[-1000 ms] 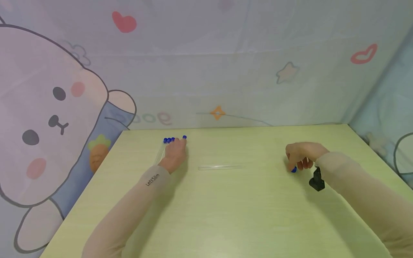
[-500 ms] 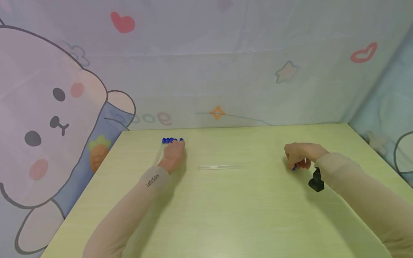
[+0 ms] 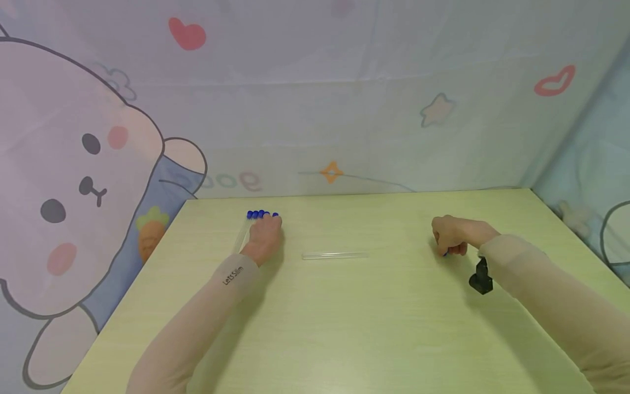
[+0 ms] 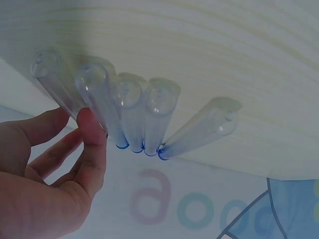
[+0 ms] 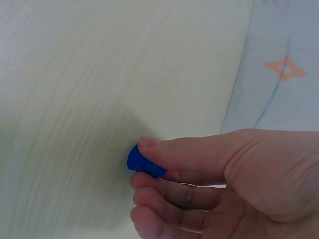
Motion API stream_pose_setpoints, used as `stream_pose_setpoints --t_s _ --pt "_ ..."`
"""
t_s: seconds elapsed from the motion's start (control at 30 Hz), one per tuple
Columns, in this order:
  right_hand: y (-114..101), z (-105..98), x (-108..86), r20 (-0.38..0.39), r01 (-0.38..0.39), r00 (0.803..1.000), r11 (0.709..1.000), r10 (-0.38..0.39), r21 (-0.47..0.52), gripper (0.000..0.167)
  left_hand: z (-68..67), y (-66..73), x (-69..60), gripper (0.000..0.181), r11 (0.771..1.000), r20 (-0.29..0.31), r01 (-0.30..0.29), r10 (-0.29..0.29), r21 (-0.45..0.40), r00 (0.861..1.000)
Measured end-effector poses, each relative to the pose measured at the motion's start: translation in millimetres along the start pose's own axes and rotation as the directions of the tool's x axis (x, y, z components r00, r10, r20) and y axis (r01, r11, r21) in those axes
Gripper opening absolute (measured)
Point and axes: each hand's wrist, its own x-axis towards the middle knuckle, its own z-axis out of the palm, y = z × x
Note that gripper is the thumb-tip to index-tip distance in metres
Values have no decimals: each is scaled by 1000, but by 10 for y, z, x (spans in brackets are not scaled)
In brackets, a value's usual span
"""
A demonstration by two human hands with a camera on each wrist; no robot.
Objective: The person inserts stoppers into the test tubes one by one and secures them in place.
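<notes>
My left hand point(image 3: 266, 235) is at the far left of the table, over a group of clear test tubes with blue caps point(image 3: 256, 214). In the left wrist view its thumb and forefinger pinch the end test tube point(image 4: 59, 89). Beside that one, several more capped tubes point(image 4: 130, 112) lie close together, the outermost slanting away. My right hand point(image 3: 449, 235) is low over the table's right side, pinching a blue cap point(image 5: 143, 163) between thumb and fingers. One clear tube without a visible cap point(image 3: 334, 255) lies crosswise between the hands.
The pale wooden table point(image 3: 339, 328) ends at the back against a printed cloth point(image 3: 305, 109) with a cartoon bear. A black device point(image 3: 481, 276) hangs under my right wrist. Another cloth point(image 3: 590, 164) borders the right side.
My left hand has shifted slightly left, bringing the held tube's cap nearer the others. The right hand has moved a little left and up, with the blue cap less visible beneath it.
</notes>
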Motion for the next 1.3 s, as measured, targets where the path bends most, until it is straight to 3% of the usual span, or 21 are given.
stream_pose_setpoints --t_s 0.2,0.37,0.63,0.77,0.9,1.0,1.17,1.3 --pt "-2 16 10 -43 20 999 1000 -20 3 10 -13 11 -6 20 1000 -15 -2 2 -10 1000" --pt "5 21 33 -63 25 998 1000 -26 -3 11 -56 67 -27 17 999 -51 -40 40 -4 998" --pt "0 34 43 -75 21 997 1000 -22 -18 12 -154 262 -63 16 993 -25 -96 94 -67 995" --pt "-7 41 35 -84 15 996 999 -18 -29 12 -147 372 -56 11 978 -31 -168 165 -121 986" --pt "-6 49 37 -94 6 996 999 -9 -32 13 -138 488 -63 17 940 -40 -295 292 -174 955" --pt "-10 59 46 -99 5 995 999 -8 -32 14 -145 568 -87 26 903 -6 -373 381 -212 925" --pt "-13 71 47 -103 3 995 999 -7 -32 14 -159 684 -115 34 863 77 -421 457 -278 886" --pt "-26 63 32 -106 2 994 999 -6 -34 14 -141 750 -112 34 836 103 -470 513 -283 852"
